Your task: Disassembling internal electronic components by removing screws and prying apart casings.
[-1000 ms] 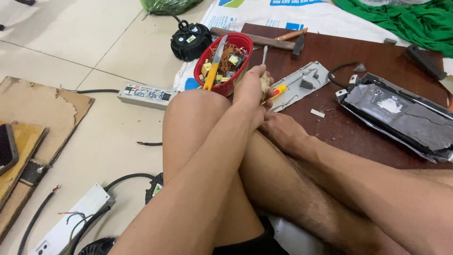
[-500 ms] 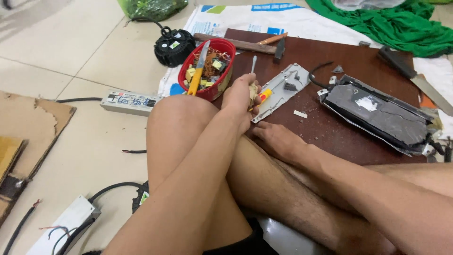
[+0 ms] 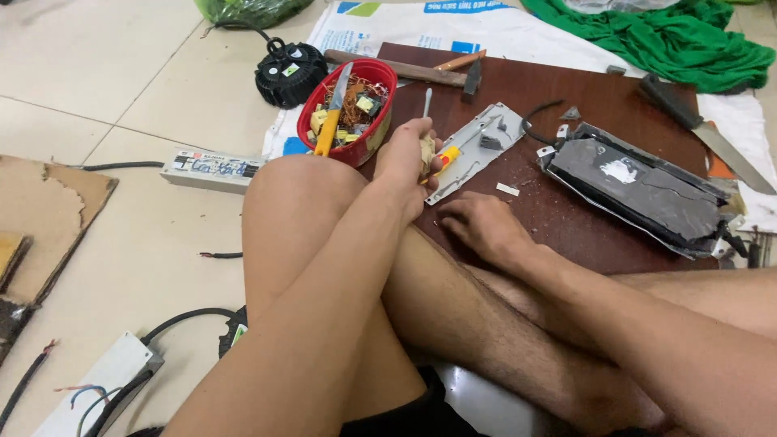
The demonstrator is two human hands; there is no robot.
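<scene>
While the left hand [image 3: 409, 158] grips a screwdriver [image 3: 438, 154], the right hand [image 3: 481, 226] rests flat and empty on the brown board [image 3: 566, 218].
Fist curled over a raised knee, near the board's left edge, beside a red bowl [image 3: 352, 109]; white printed sacking [image 3: 421, 24] lies past the far edge.

L hand [image 3: 409, 154] fisted around a small tool w/ thin metal shaft [image 3: 427, 100] sticking up past the fingers; yellow-orange handle [image 3: 444, 156] just beside its fingertips. Red bowl [image 3: 350, 111] of scrap parts + knife touching the knuckle side. R hand [image 3: 479, 224] flat, fingers spread on brown board [image 3: 566, 218]. Grey metal plate [image 3: 476, 150] just beyond both hands' fingertips. Black opened casing [image 3: 643, 190] well off R fingers.
</scene>
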